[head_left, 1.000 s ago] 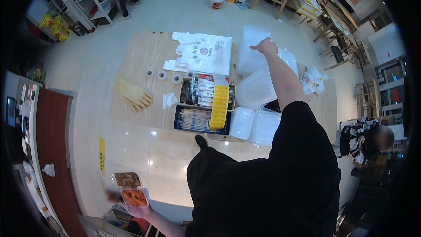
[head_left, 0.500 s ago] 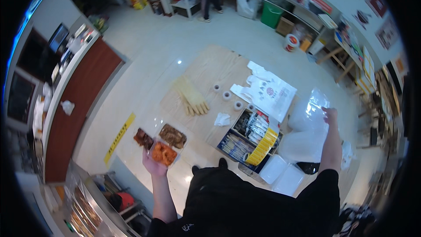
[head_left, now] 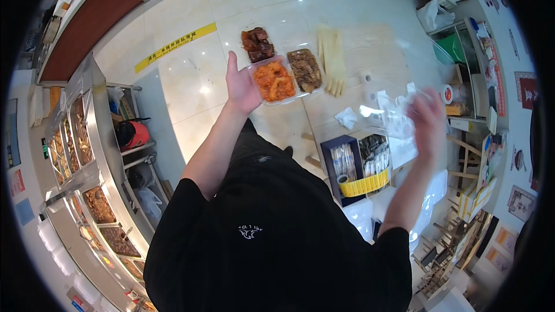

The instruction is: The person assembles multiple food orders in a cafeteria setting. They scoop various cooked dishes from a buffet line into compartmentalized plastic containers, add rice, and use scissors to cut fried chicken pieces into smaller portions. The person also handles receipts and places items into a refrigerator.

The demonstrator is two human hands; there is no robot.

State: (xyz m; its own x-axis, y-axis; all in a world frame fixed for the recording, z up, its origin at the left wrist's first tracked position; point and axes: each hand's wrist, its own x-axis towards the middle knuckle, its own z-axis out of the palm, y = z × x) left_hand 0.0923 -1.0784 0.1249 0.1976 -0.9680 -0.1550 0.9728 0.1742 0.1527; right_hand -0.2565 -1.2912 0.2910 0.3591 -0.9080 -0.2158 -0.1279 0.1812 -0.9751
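My left hand (head_left: 244,88) supports a clear plastic food container (head_left: 284,102) from its left side, thumb sticking up and the other fingers hidden underneath. It has three compartments: dark glazed meat chunks (head_left: 257,44), orange sauced pieces (head_left: 274,81) and a brown shredded dish (head_left: 305,70). The container is held level above the floor, just off the table's left edge. Over the table, my right hand (head_left: 429,117), blurred by motion, grips a clear plastic lid (head_left: 383,114) by its right side. The lid is apart from the container.
On the wooden table (head_left: 378,43) lie yellow rubber gloves (head_left: 332,60), a crumpled tissue (head_left: 347,118), a dark blue box (head_left: 330,162) of wrapped packets with a yellow label strip (head_left: 364,184), and white containers (head_left: 359,215). A steel food counter (head_left: 99,133) stands at left.
My view has turned left. My right hand has brought a clear lid from the stack of clear plastic at the table's right toward the container. My left hand still holds the container.
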